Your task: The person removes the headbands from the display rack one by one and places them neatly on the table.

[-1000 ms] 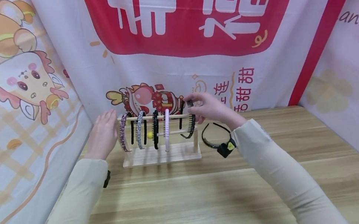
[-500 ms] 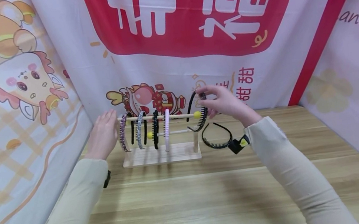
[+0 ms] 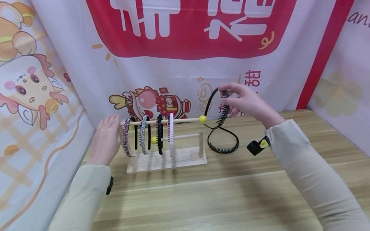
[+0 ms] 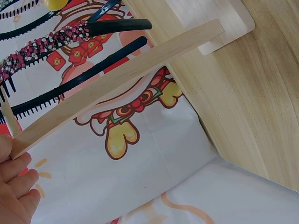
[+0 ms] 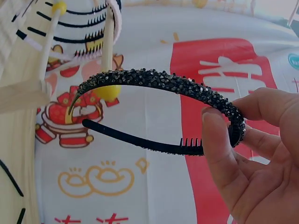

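A black headband studded with dark beads [image 5: 154,79] is pinched between the thumb and fingers of my right hand [image 3: 247,102]. It hangs in the air just right of the wooden headband stand [image 3: 166,164], past the yellow ball [image 3: 202,119] on the upper rod's end. My left hand [image 3: 106,140] holds the stand's left post [image 4: 117,81] at its top. Still hanging on the upper rod are a purple-pink sparkly headband [image 3: 126,138], a silver one [image 3: 144,134], a black one [image 3: 160,136] and a pale pink one [image 3: 172,134].
Another black toothed headband [image 3: 224,150] lies on the wooden table [image 3: 189,207], right of the stand and below the held one. A printed cloth [image 3: 200,67] hangs close behind, with more cloth at the left and right sides.
My right hand has drawn the black beaded headband rightward off the upper rod's end, uncovering the yellow ball. My left hand stays at the post.
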